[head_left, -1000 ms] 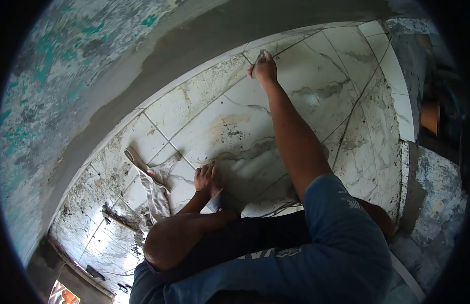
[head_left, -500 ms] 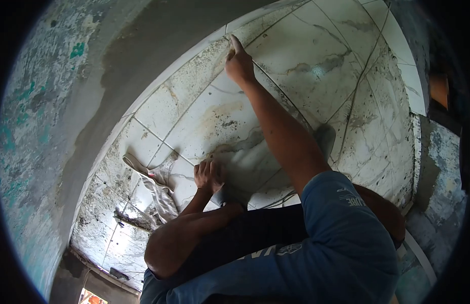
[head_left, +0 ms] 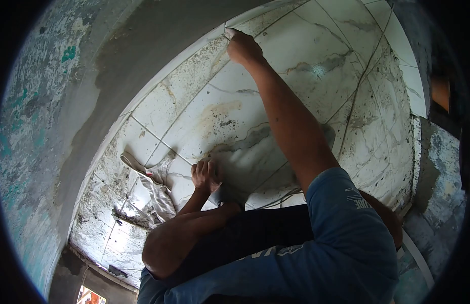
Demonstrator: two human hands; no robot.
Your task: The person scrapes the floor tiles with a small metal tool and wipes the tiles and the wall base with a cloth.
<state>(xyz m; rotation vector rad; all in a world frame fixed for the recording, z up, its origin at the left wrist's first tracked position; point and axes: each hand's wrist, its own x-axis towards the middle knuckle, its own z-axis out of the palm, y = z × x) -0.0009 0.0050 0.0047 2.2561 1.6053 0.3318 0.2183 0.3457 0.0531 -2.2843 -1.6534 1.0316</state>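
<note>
My right hand reaches out to the far edge of the floor. Its fingers are mostly curled, and a whitish fingertip touches the joint at the low white skirting tile along the wall. Whether something small is pinched there is hidden. Close to my body, my left hand rests on the marbled floor tile, with bent fingers a little apart and nothing visible in them. A crumpled pale cloth lies to its left.
A thin dark cable crosses the tiles on the right. A dark stick-like piece and a small dark block lie at the lower left amid dirt. The rough wall curves along the left, and my bent knee is in front.
My right hand has turned and moved slightly up towards the skirting; its raised finger is now lowered against the joint. The left hand stays almost in place.
</note>
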